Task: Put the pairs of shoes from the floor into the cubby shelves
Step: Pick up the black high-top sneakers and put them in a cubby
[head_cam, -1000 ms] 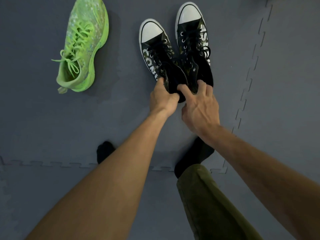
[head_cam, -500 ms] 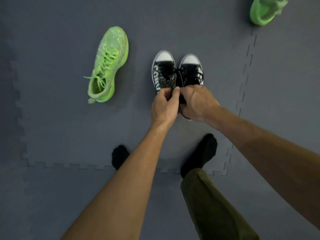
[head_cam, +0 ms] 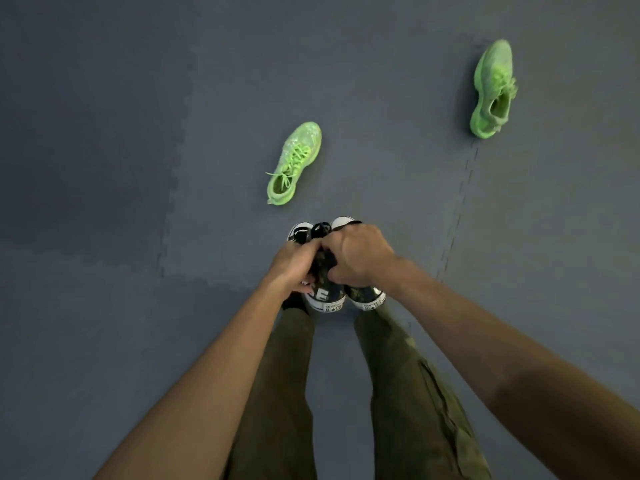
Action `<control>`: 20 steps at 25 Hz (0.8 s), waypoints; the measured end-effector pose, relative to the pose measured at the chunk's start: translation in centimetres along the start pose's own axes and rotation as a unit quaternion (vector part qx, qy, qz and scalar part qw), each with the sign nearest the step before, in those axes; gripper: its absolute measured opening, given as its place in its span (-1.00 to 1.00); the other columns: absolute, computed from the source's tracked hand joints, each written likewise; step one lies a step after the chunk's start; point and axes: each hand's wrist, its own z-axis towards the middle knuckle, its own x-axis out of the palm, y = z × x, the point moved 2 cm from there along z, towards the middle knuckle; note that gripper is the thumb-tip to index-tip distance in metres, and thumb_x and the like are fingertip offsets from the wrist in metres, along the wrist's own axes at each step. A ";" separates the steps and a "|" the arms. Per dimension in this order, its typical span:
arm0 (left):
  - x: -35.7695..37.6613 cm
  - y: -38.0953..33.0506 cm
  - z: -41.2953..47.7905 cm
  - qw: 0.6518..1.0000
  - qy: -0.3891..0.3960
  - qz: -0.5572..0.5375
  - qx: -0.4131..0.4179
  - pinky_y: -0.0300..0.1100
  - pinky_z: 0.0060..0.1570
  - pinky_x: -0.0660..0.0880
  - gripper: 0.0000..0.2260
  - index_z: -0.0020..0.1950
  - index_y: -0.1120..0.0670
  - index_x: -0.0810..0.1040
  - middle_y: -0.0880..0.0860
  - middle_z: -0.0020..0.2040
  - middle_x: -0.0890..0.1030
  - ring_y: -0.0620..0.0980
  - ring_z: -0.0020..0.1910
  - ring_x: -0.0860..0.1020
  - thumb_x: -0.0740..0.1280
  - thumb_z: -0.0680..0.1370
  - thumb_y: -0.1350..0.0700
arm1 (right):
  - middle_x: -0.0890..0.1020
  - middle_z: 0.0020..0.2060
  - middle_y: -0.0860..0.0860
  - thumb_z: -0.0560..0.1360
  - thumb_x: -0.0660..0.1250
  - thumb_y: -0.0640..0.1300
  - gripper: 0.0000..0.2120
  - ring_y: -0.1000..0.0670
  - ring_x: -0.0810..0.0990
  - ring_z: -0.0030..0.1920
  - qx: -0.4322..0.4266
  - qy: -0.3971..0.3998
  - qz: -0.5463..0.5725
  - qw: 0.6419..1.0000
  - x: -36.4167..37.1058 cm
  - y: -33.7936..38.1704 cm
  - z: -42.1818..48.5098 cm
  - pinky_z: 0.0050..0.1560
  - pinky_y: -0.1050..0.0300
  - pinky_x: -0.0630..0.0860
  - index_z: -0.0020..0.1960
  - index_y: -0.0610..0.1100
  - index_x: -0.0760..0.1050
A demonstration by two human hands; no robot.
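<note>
I hold a pair of black high-top sneakers (head_cam: 329, 299) with white toe caps and white heel labels, lifted off the floor over my legs. My left hand (head_cam: 294, 265) grips the left shoe's collar. My right hand (head_cam: 356, 254) grips the right shoe's collar. The two shoes are pressed side by side, heels toward me. A neon green sneaker (head_cam: 294, 162) lies on the floor just beyond them. Its mate (head_cam: 493, 88) lies farther off at the upper right. No cubby shelves are in view.
The floor is grey interlocking foam mat (head_cam: 138, 168) with jagged seams. My legs in olive trousers (head_cam: 287, 393) stand below the held shoes, and a black sock (head_cam: 294, 303) shows beside the left heel.
Both hands have lifted the black pair off the floor and toward me. The view has risen and pulled back, bringing the second green sneaker fully into sight.
</note>
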 end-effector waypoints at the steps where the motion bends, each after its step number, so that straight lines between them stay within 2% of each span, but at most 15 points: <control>1: -1.3 0.8 -2.9 1.000 -0.009 -0.021 0.000 0.10 0.01 0.66 -0.67 0.10 0.13 0.58 0.15 -0.04 0.67 0.16 -0.03 0.68 0.27 0.56 -0.10 | 0.68 -0.05 -0.08 0.37 0.32 0.01 -0.68 -0.16 0.64 -0.06 -0.026 -0.008 -0.008 1.000 -1.6 2.1 -1.7 -0.17 0.07 0.43 0.09 -0.06 0.55; 4: -4.4 3.1 -10.6 0.994 -0.062 -0.093 0.019 -0.02 -0.06 0.65 -0.68 0.18 0.12 0.56 0.13 0.04 0.67 0.14 0.01 0.68 0.25 0.56 -0.05 | 0.67 -0.04 -0.07 0.37 0.34 -0.01 -0.71 -0.15 0.64 -0.04 -0.104 -0.028 -0.028 0.994 -6.4 7.7 -5.8 -0.11 0.06 0.42 0.06 -0.07 0.55; 9: -9.3 5.9 -22.0 0.948 -0.167 -0.260 0.081 0.00 0.02 0.62 -0.75 0.17 0.14 0.54 0.12 0.00 0.65 0.11 -0.08 0.66 0.28 0.60 0.01 | 0.67 -0.01 -0.07 0.37 0.34 -0.02 -0.69 -0.15 0.63 0.02 -0.238 -0.069 -0.110 0.963 -13.7 17.4 -10.2 -0.04 0.06 0.41 0.10 -0.06 0.55; 12: -11.5 9.5 -27.2 0.898 -0.217 -0.370 0.105 0.01 -0.08 0.56 -0.75 0.16 0.20 0.54 0.17 -0.09 0.60 0.12 -0.16 0.58 0.28 0.60 0.06 | 0.69 -0.08 -0.06 0.32 0.36 -0.02 -0.71 -0.17 0.63 -0.03 -0.324 -0.072 -0.152 0.931 -15.9 24.0 -12.6 -0.12 0.07 0.35 0.03 -0.02 0.58; 14: -12.8 13.0 -30.2 0.864 -0.236 -0.428 0.119 0.03 -0.06 0.58 -0.79 0.11 0.16 0.55 0.16 -0.09 0.62 0.14 -0.15 0.60 0.26 0.60 0.05 | 0.69 -0.14 -0.07 0.27 0.38 -0.02 -0.73 -0.19 0.63 -0.08 -0.376 -0.062 -0.182 0.906 -16.2 29.0 -14.0 -0.17 0.07 0.31 -0.03 -0.02 0.58; 18: -16.2 23.4 -35.2 0.793 -0.272 -0.531 0.127 0.09 0.10 0.60 -0.84 0.00 0.10 0.56 0.12 -0.13 0.64 0.09 -0.13 0.62 0.26 0.59 0.04 | 0.67 -0.22 -0.06 0.22 0.39 0.00 -0.76 -0.19 0.62 -0.16 -0.468 -0.023 -0.261 0.844 -13.5 41.4 -16.8 -0.24 0.10 0.29 -0.12 0.01 0.56; 20: -17.9 29.6 -37.5 0.760 -0.302 -0.563 0.119 0.05 0.01 0.61 -0.87 -0.07 0.08 0.55 0.11 -0.16 0.63 0.08 -0.16 0.60 0.27 0.58 0.05 | 0.66 -0.25 -0.05 0.19 0.38 0.00 -0.80 -0.20 0.61 -0.18 -0.501 -0.011 -0.294 0.814 -10.5 47.9 -18.5 -0.28 0.12 0.29 -0.19 0.01 0.52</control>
